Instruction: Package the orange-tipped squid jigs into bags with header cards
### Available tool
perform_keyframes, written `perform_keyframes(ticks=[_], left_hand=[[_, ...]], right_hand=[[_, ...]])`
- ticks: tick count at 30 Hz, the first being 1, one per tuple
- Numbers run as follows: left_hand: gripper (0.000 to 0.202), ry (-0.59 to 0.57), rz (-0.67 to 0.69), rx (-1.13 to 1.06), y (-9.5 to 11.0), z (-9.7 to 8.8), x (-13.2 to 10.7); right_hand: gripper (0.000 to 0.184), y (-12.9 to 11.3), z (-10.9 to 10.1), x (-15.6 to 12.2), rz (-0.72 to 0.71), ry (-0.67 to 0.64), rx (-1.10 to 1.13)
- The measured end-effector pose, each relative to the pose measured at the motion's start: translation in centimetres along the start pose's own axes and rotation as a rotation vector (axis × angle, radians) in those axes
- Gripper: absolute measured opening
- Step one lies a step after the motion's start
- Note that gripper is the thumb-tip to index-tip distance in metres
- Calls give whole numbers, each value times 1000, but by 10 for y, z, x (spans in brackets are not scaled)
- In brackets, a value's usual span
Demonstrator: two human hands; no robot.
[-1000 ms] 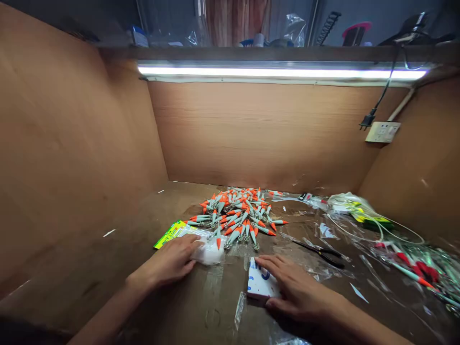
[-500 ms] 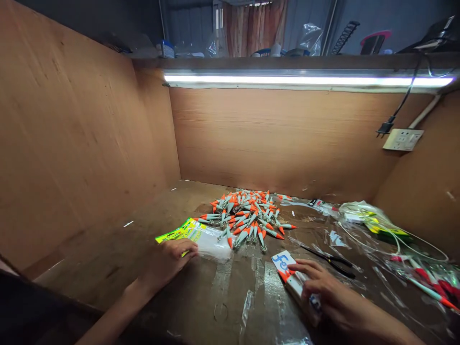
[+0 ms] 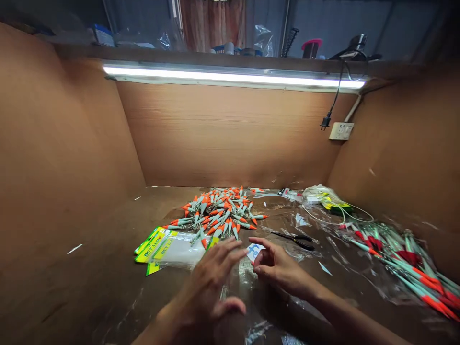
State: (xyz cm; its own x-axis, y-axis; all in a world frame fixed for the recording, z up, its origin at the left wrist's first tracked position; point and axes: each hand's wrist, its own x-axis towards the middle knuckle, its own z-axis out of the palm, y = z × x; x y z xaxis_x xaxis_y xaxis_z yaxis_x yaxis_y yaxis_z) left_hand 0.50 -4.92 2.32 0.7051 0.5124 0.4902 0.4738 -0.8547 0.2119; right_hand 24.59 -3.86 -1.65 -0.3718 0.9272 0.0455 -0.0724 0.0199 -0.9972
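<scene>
My left hand (image 3: 212,282) hovers low over the middle of the table with fingers spread, holding nothing. Just to its right, my right hand (image 3: 276,268) curls its fingers around a small white card with blue print (image 3: 253,250), which peeks out beyond the fingertips. Beyond both hands lies a heap of grey lures with orange tips (image 3: 217,214). Clear packets with yellow-green headers (image 3: 163,247) lie left of my left hand.
Black pliers (image 3: 294,238) lie right of the heap. More lures in plastic (image 3: 402,261) fill the right side, with a bag and white cord (image 3: 328,201) behind. Wooden walls enclose the table; a socket (image 3: 340,131) hangs at the right rear under a light strip (image 3: 230,76).
My left hand left the packets and swung right toward the centre, fingers spread. My right hand lifted the white card and brought it left, toward my left hand. The camera shifted rightwards.
</scene>
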Motion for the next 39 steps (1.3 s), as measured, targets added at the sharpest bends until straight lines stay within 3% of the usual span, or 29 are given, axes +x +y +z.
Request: perform_keyframes(ticks=[3,5,7,9,11,14,17,22,27,32,39], left_hand=[[76,-133,-171,-169,-21,-4,14],[52,-280,-271,-347,-38,3,21],[24,-367,-358,-489,-53,12,23],[22,-351,-420,-541,-65,20,21],[27,-316,-449,-529,-73,22,16],[34,-325,-451,-488,-79,19,11],[38,-340,-456,-462,-79,16,11],[37,-365,-488,-414,-78,17,12],[31,-364,-463,-395,-76,22,11],[23,-335,-362,-343,-72,28,10],[18,-257,-247,-152,-68,36,7]], right_hand=[[80,-2,-15,-1,23,-136,-52],[79,-5,-19,-3,11,-148,-109],[74,-9,-21,-8,-28,-49,-251],[69,-10,-26,-18,-89,123,-490],[73,-7,-33,-31,-107,207,-745],[84,3,-46,-50,-4,163,-923],[81,8,-58,-60,69,159,-952],[81,-9,-72,-70,79,124,-1009],[80,-28,-66,-80,77,16,-1007],[79,-29,-56,-72,-23,-110,-1057],[83,-30,-60,-70,-11,-149,-1078]])
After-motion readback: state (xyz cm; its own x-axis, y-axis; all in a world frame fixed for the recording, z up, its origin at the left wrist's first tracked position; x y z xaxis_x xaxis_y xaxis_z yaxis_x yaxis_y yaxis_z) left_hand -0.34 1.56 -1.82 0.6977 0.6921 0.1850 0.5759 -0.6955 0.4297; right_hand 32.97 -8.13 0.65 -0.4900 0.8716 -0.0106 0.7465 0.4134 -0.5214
